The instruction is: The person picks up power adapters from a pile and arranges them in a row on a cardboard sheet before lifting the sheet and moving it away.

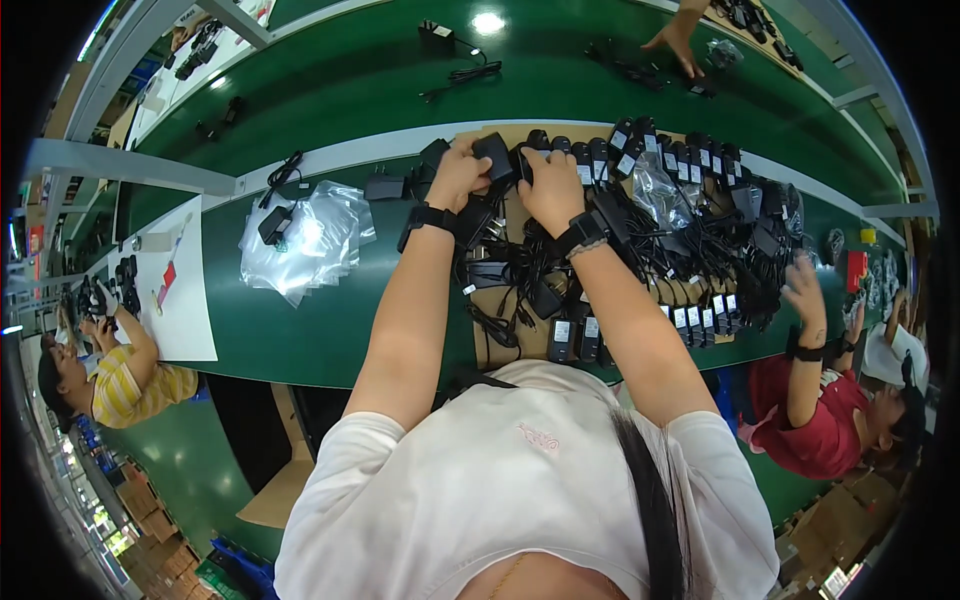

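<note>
My left hand [458, 175] grips a black power adapter [494, 156] at the far side of a brown cardboard sheet [486, 348]. My right hand [551, 188] is closed right beside it, its fingers on the same adapter or its cord; which one I cannot tell. Both wrists wear black bands. Under my forearms lies a tangle of black adapters with cords [520, 280]. A row of adapters [640, 150] stands along the sheet's far edge.
A pile of clear plastic bags [310, 240] lies to my left on the green table [290, 330]. A green conveyor belt [400, 70] runs beyond. One person in yellow stripes [130, 385] works at left, another in red [820, 420] at right. Someone's hand [675, 40] reaches in at the top.
</note>
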`<action>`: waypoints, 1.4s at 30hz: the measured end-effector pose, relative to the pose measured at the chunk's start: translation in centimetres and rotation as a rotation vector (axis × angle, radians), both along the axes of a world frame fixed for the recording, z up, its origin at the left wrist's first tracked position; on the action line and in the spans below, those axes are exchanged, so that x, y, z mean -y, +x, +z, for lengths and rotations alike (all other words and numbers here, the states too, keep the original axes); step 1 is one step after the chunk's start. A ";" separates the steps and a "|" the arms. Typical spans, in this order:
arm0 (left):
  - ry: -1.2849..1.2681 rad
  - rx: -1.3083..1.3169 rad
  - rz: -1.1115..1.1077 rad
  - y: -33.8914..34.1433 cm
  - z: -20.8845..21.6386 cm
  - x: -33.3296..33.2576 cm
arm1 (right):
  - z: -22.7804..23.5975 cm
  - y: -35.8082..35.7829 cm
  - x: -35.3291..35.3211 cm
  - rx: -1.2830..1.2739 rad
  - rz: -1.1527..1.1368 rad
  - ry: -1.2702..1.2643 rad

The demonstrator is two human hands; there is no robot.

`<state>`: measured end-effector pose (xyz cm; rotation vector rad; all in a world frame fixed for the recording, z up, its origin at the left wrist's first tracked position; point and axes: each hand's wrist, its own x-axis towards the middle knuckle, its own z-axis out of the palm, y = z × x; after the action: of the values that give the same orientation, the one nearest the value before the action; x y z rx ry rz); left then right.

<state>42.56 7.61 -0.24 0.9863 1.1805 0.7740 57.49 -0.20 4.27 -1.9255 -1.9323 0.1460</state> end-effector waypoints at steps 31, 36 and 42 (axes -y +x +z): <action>0.640 -0.805 0.251 -6.3 -0.4 3.1 | 4.4 4.6 7.5 -0.230 0.062 0.081; 0.432 -0.999 0.110 -2.5 0.9 -0.1 | 6.9 3.9 8.7 -0.277 0.105 0.102; 0.168 -0.547 0.142 -2.0 2.1 -2.0 | 6.7 6.1 10.0 -0.280 0.025 0.106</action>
<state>40.53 9.59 1.87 1.3142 1.6898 0.7447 63.58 -10.19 10.94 -1.7120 -1.7432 0.2979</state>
